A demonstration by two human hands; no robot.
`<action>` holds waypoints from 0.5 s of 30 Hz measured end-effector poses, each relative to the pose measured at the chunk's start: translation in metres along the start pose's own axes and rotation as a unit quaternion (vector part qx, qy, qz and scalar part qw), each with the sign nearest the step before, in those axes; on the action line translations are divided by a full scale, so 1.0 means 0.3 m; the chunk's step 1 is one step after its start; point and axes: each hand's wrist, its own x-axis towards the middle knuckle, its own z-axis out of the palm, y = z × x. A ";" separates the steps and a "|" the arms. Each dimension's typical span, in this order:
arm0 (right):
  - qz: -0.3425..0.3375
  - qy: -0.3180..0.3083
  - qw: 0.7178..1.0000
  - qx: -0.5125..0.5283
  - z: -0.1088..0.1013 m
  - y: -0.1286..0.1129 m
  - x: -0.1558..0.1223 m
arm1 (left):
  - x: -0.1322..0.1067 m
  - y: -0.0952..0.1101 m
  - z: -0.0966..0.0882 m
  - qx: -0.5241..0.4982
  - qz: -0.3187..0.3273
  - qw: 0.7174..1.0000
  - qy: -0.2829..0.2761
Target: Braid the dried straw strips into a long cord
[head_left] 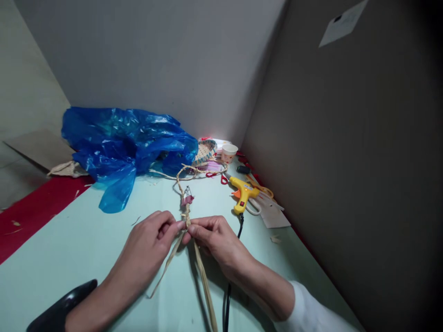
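A braided straw cord [188,210] runs from the back of the table toward me, with a pinkish binder clip [187,198] fastened on it. Just below the clip, both hands meet at the braid's near end. My left hand [152,240] pinches it from the left between thumb and fingers. From the right, my right hand [218,240] grips the same spot with thumb and forefinger. Loose straw strands [205,281] hang from the braid toward the table's near edge, a thinner one leaning left. The exact crossing of the strands is partly hidden by my fingertips.
Blue plastic bags [128,143] fill the back left. A woven basket [206,152] and a paper cup [229,153] stand at the back. To the right lie a yellow glue gun [244,192] with a black cord [227,304], scissors [255,206] and cardboard [273,214]. Walls enclose the back and right.
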 end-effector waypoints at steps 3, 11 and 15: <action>0.005 -0.032 0.999 0.035 0.005 0.003 -0.001 | 0.032 -0.021 0.022 -0.227 -0.034 0.968 -0.105; -0.021 -0.045 0.989 -0.136 -0.025 -0.012 0.003 | 0.026 -0.022 0.043 -0.400 -0.149 0.879 -0.213; -0.083 0.006 0.922 -0.377 -0.018 -0.030 -0.018 | 0.015 -0.018 0.043 -0.398 -0.134 0.884 -0.203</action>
